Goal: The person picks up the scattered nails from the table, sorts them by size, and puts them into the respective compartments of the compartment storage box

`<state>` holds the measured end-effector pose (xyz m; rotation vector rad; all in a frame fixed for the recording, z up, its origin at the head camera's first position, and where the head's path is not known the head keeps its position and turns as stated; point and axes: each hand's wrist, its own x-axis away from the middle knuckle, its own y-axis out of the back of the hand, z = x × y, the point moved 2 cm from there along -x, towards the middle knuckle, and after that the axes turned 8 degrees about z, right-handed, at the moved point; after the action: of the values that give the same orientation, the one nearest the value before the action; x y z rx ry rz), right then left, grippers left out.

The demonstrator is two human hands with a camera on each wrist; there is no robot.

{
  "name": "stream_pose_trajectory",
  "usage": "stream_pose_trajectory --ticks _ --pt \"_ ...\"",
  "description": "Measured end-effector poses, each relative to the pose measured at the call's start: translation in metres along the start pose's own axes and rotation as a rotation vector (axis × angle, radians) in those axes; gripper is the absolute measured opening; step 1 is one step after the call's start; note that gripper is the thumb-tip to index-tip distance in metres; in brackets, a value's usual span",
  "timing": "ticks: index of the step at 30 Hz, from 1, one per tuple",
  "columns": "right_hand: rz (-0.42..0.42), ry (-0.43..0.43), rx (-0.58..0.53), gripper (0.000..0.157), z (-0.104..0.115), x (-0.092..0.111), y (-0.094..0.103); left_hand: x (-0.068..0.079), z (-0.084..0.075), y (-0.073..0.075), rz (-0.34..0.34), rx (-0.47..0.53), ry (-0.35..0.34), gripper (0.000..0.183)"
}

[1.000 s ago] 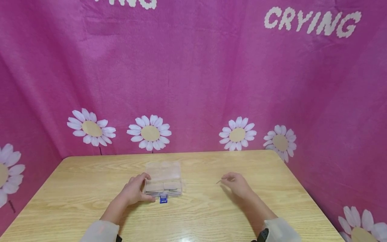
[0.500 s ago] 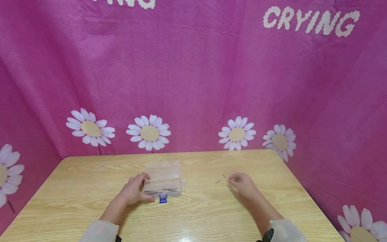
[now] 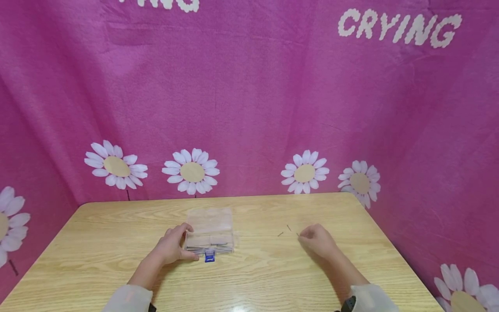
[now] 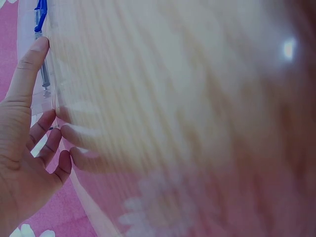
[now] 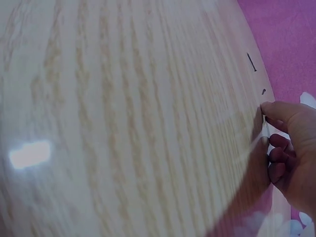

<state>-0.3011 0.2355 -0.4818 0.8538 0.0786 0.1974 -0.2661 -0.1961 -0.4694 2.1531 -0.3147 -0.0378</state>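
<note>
A clear plastic box (image 3: 208, 242) with its lid laid back stands left of centre on the table. Long thin metal nails (image 3: 221, 244) lie inside, and a blue latch (image 3: 209, 256) hangs at its front. My left hand (image 3: 171, 246) grips the box's left end, thumb along the front and fingers at the side. To the right, my right hand (image 3: 320, 242) is low over the table, thumb and forefinger pinching a small dark nail (image 3: 298, 235). Two more nails lie beside it, one nearer the box (image 3: 280, 234) and one farther back (image 3: 289, 227).
The wood-grain table (image 3: 249, 281) ends at a pink curtain (image 3: 249, 108) with white daisies, which also closes in both sides. A light glares off the tabletop near the front edge.
My right hand has moved right, leaving first one nail and then a second on the table, and now has another at its fingertips. The left hand stays on the box.
</note>
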Motion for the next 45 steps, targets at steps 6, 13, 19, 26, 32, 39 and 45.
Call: stream_pose_trajectory --ticks 6,13,19,26,32,39,45 --pt "-0.001 -0.01 0.033 0.01 -0.001 0.0 -0.002 0.001 0.0 0.0 -0.002 0.001 -0.002 0.077" --pt "-0.017 0.012 0.064 0.01 0.0 0.0 -0.003 0.0 -0.001 0.001 0.001 0.005 0.02 0.077" --pt "-0.033 0.007 0.055 0.01 0.005 0.001 -0.002 0.0 -0.001 0.0 0.007 0.002 0.032 0.077" --pt "-0.011 0.095 -0.02 0.008 0.02 -0.001 -0.002 0.0 -0.001 0.001 0.001 -0.007 0.019 0.077" --pt "0.01 0.095 -0.059 0.008 0.035 -0.005 -0.008 0.001 -0.002 0.002 0.009 0.001 0.029 0.076" --pt "0.04 0.151 -0.066 0.008 0.054 -0.008 -0.018 0.001 -0.003 0.002 0.013 0.0 0.041 0.076" --pt "0.07 0.169 -0.051 0.007 0.064 -0.012 -0.028 0.001 -0.002 0.001 0.014 0.0 0.04 0.076"
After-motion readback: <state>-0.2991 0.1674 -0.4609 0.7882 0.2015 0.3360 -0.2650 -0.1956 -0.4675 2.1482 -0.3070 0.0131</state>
